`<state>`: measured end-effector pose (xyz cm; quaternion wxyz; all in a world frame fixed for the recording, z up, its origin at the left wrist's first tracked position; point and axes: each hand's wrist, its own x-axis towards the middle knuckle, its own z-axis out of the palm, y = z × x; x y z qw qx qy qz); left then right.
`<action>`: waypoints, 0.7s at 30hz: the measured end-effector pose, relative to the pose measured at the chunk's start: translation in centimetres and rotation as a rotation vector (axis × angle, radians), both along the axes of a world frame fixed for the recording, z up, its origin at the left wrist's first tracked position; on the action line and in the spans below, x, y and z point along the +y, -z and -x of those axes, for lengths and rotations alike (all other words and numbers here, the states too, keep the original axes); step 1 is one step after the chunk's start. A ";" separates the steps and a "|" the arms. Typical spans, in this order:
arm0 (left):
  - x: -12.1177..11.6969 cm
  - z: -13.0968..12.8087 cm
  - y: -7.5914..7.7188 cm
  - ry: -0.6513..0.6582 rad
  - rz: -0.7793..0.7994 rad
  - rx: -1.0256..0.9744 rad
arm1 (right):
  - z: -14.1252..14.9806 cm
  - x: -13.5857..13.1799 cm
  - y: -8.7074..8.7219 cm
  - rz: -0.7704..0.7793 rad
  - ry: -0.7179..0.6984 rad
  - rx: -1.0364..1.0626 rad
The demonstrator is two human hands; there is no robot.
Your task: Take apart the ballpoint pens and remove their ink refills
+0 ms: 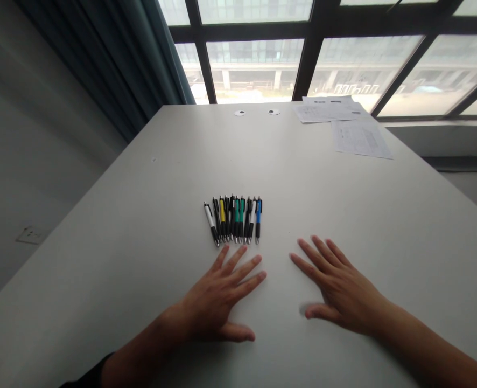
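Left hand (214, 296), right hand (339, 288) on white table (141, 242), paned windows (254, 70) beyond

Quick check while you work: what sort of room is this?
Probably an office or meeting room: a white table with round cable grommets, printed papers at its far end, and large framed windows beside a curtain.
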<state>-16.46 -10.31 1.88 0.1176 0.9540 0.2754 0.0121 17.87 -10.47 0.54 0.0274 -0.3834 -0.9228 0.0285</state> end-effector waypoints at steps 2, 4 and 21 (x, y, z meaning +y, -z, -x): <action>0.0 0.0 0.0 -0.004 0.003 -0.013 | 0.0 0.0 0.0 0.004 0.003 0.011; 0.0 0.0 0.1 -0.004 0.006 -0.014 | 0.0 0.0 0.0 0.004 0.008 0.017; 0.0 -0.1 -0.1 0.000 0.012 0.006 | 0.0 0.0 0.0 0.016 0.009 0.009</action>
